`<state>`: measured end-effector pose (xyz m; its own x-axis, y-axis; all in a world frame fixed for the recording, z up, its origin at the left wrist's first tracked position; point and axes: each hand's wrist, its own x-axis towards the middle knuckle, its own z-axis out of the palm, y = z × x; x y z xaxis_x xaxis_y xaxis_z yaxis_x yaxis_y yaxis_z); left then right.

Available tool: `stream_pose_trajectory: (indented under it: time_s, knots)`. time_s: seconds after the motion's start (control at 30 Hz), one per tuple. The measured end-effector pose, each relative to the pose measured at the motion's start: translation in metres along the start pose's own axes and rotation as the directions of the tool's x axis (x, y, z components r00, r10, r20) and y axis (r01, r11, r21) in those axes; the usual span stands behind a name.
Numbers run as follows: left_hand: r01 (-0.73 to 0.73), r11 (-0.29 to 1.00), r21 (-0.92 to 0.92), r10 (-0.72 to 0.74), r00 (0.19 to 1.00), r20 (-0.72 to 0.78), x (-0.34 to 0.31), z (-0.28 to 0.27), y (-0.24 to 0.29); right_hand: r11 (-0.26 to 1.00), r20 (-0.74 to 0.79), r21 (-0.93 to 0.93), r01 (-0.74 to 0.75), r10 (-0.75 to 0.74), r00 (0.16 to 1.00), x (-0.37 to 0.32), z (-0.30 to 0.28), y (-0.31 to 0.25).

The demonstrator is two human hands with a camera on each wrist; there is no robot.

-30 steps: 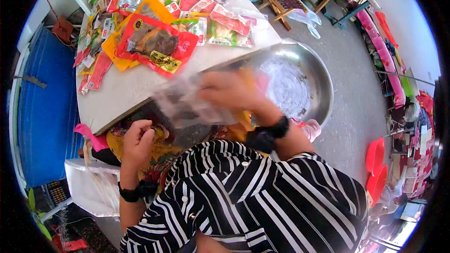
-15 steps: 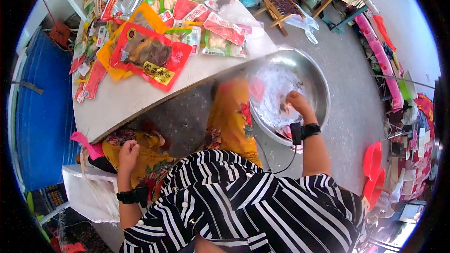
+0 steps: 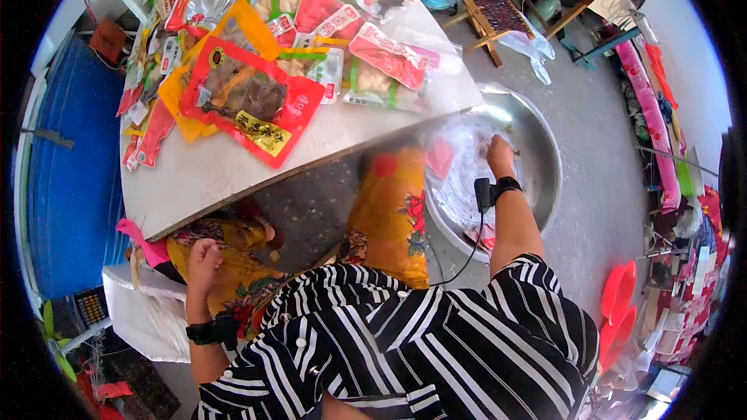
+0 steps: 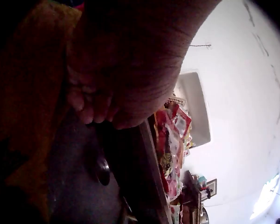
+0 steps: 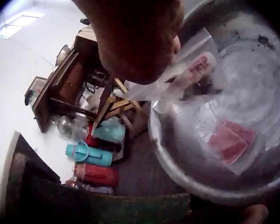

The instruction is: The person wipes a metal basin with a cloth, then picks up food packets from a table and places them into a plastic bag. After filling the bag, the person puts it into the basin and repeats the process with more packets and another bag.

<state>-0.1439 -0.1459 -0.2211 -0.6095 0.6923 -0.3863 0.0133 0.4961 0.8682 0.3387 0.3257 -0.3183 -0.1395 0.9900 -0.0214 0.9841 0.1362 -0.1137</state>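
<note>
My right hand (image 3: 502,157) reaches over the wide metal basin (image 3: 545,128). In the right wrist view its fingers pinch a clear plastic packet (image 5: 200,70) with dark contents and a small red-printed label, hanging over the basin's inside. A flat pinkish-red packet (image 5: 231,140) lies on the basin floor, and another reddish packet (image 3: 481,238) lies by the near rim. Over the lap, my left hand (image 3: 204,264) is loosely curled and holds nothing, below the white table's (image 3: 233,202) near edge.
Piled on the table are many vacuum food packets, with a red-edged one (image 3: 253,101) nearest. Right of the knees is the basin on a grey floor. Beyond it stand a wooden stool (image 3: 490,12) and a plastic bag (image 3: 533,54). Red plastic basins (image 3: 618,295) are at the far right.
My right hand has gone from in front of the table's edge, where it held clear packaging, rightward into the basin, then slightly farther in. The left hand has shifted a little down and left.
</note>
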Motion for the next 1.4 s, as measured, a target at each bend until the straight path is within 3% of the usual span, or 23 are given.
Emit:
stream_pose_trajectory:
  time_s: [0.03,0.13,0.27,0.3,0.4,0.47,0.5,0.53,0.57,0.6,0.63,0.67,0.7,0.73,0.77,0.87,1.0,1.03,1.13,1.2,1.27,1.37,1.4]
  knots:
    - [-0.010,1.000,-0.020,0.010,1.000,0.006,0.000,0.000,0.001,1.000,-0.008,-0.018,-0.003,0.003,1.000,0.000,-0.002,-0.015]
    - [-0.006,1.000,0.006,0.006,1.000,-0.018,0.000,0.001,0.004,0.981,0.059,0.072,0.178,-0.182,0.981,-0.011,0.039,-0.039]
    - [-0.007,0.996,-0.089,0.000,0.997,-0.076,-0.012,-0.007,0.008,0.929,0.123,0.268,0.256,-0.297,0.947,-0.036,0.097,-0.063]
    - [0.013,0.990,-0.140,-0.030,0.992,-0.121,-0.017,-0.009,0.013,0.944,0.219,0.272,0.188,-0.251,0.943,-0.045,0.084,-0.074]
    - [-0.028,0.981,-0.190,-0.017,0.972,-0.233,-0.031,-0.030,0.015,0.794,-0.057,0.335,0.507,-0.520,0.852,-0.059,0.096,-0.076]
    - [-0.098,0.988,-0.119,0.049,0.932,-0.360,-0.044,-0.054,0.006,0.835,-0.031,0.360,0.416,-0.435,0.900,-0.072,0.074,-0.089]
    - [-0.105,0.991,-0.080,0.059,0.897,-0.438,-0.052,-0.067,-0.001,0.821,-0.006,0.460,0.338,-0.378,0.926,-0.085,0.049,-0.103]
    - [-0.103,0.994,-0.041,0.067,0.855,-0.515,-0.059,-0.078,-0.014,0.768,-0.052,0.459,0.448,-0.480,0.876,-0.075,0.068,-0.093]
    - [-0.129,0.989,0.074,0.148,0.793,-0.591,-0.062,-0.091,-0.035,0.679,-0.011,0.684,0.265,-0.354,0.935,-0.093,0.039,-0.109]
    - [-0.133,0.972,0.194,0.228,0.727,-0.648,-0.069,-0.107,-0.051,0.828,0.048,0.512,0.228,-0.293,0.955,-0.102,0.012,-0.123]
    - [-0.044,0.984,0.173,0.157,0.674,-0.722,-0.082,-0.110,-0.044,0.542,0.096,0.834,0.101,-0.323,0.942,-0.087,0.045,-0.103]
    - [0.041,0.989,0.140,0.085,0.616,-0.783,-0.092,-0.110,-0.036,0.536,0.026,0.834,0.135,-0.282,0.959,-0.100,0.024,-0.115]
    - [0.026,0.955,0.294,0.241,0.510,-0.826,-0.098,-0.117,-0.045,0.446,-0.071,0.876,0.182,-0.254,0.965,-0.117,-0.003,-0.136]
    - [0.030,0.895,0.446,0.397,0.404,-0.824,-0.102,-0.122,-0.058,0.655,-0.132,0.700,0.286,-0.274,0.952,-0.112,-0.002,-0.133]
    - [0.096,0.920,0.380,0.322,0.368,-0.873,-0.108,-0.127,-0.066,0.606,-0.087,0.770,0.202,-0.214,0.973,-0.131,-0.030,-0.154]
    - [0.298,0.661,0.688,0.635,0.265,-0.725,-0.121,-0.152,-0.094,0.613,-0.129,0.765,0.195,-0.151,0.980,-0.138,-0.031,-0.161]
    - [0.564,0.574,0.593,0.531,0.294,-0.795,-0.131,-0.180,-0.120,0.662,-0.211,0.664,0.349,-0.281,0.936,-0.136,-0.035,-0.167]
    - [0.533,0.652,0.540,0.349,0.421,-0.837,-0.131,-0.204,-0.164,0.645,-0.204,0.682,0.345,-0.285,0.936,-0.136,-0.036,-0.169]
    - [0.531,0.737,0.418,-0.093,0.692,-0.716,-0.133,-0.220,-0.171,0.589,-0.177,0.745,0.314,-0.279,0.944,-0.138,-0.036,-0.173]
    - [0.534,0.699,0.475,-0.013,0.673,-0.739,-0.133,-0.224,-0.177,0.538,-0.169,0.791,0.289,-0.262,0.950,-0.140,-0.034,-0.174]
    - [0.535,0.671,0.513,0.011,0.685,-0.729,-0.132,-0.231,-0.183,0.575,-0.167,0.767,0.285,-0.249,0.954,-0.138,-0.031,-0.172]
    - [0.539,0.769,0.343,-0.097,0.629,-0.771,-0.135,-0.231,-0.178,0.617,-0.194,0.715,0.328,-0.276,0.941,-0.129,-0.023,-0.164]
    - [0.503,0.792,0.346,-0.053,0.620,-0.783,-0.139,-0.230,-0.169,0.627,-0.205,0.695,0.351,-0.294,0.933,-0.130,-0.023,-0.164]
